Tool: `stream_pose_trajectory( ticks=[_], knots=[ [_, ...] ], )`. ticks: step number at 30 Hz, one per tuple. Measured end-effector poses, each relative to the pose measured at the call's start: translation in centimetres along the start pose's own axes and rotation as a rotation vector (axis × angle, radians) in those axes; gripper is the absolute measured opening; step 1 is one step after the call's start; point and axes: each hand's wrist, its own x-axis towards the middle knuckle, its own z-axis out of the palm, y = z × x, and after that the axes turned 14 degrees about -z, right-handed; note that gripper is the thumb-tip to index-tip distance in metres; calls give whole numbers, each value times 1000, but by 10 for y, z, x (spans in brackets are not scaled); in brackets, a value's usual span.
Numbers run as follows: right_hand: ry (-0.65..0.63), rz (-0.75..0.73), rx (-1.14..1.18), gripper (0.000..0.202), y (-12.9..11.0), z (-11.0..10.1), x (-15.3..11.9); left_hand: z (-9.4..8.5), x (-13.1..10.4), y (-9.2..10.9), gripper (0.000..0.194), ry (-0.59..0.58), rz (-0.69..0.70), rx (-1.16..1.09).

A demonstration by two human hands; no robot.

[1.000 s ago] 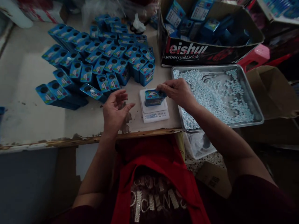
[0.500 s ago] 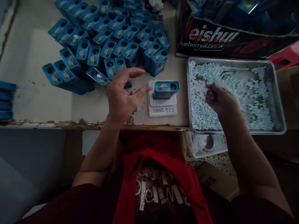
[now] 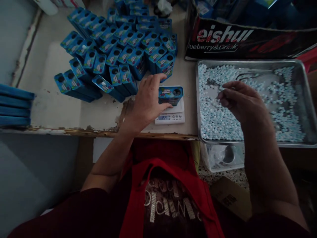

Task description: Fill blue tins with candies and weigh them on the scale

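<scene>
A blue candy box (image 3: 170, 94) stands on a small white digital scale (image 3: 177, 119), a round hole at the right end of its top. My left hand (image 3: 148, 99) curves around the left end of this box, thumb in front and fingers behind, with a gap between them; whether it touches the box is unclear. Over the metal tray (image 3: 198, 99) of small pale-blue and white candies (image 3: 218, 122), my right hand (image 3: 241, 99) has its fingertips pinched together. Anything between those fingertips is too small to make out.
Many blue boxes (image 3: 115, 54) with holes in their tops crowd the table behind the scale. More blue boxes (image 3: 15, 105) lie stacked at the left. A black printed carton (image 3: 223, 43) stands behind the tray. Below the table edge is a white basket (image 3: 210, 162).
My left hand has moved right, to the box on the scale. My right hand has shifted slightly right and up over the tray, fingers still pinched. The camera view has shifted a little.
</scene>
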Motion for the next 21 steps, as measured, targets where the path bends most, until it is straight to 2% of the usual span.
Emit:
stream_pose_trajectory(
  ticks=[2, 4, 6, 7, 9, 11, 13, 15, 17, 21],
  knots=[
    [-95, -86, -107, 10, -4, 7, 3, 9, -2, -11, 84, -21, -43, -85],
    [-160, -202, -341, 10, -4, 9, 8, 19, -1, -18, 71, -52, -103, -191],
    [-142, -295, -528, 17, 1, 11, 10, 28, 1, -15, 52, -71, -141, -277],
    [-103, -303, -536, 21, 5, 14, 8, 31, 2, -9, 44, -67, -123, -290],
    [-5, -217, -336, 24, 14, 27, 1, 33, 5, 10, 35, -37, 5, -249],
    [43, -48, 12, 30, 24, 48, -11, 34, 7, 32, 39, -14, 172, -159],
    [62, 83, 305, 39, 30, 69, -22, 36, 9, 46, 43, -8, 265, -86],
    [97, 125, 475, 38, 32, 83, -32, 43, 13, 49, 40, -1, 269, -63],
    [120, 129, 560, 31, 30, 88, -38, 51, 17, 42, 31, 12, 220, -98],
    [66, 177, 601, 12, 24, 75, -38, 62, 20, 25, 30, 17, 40, -279]
  ],
)
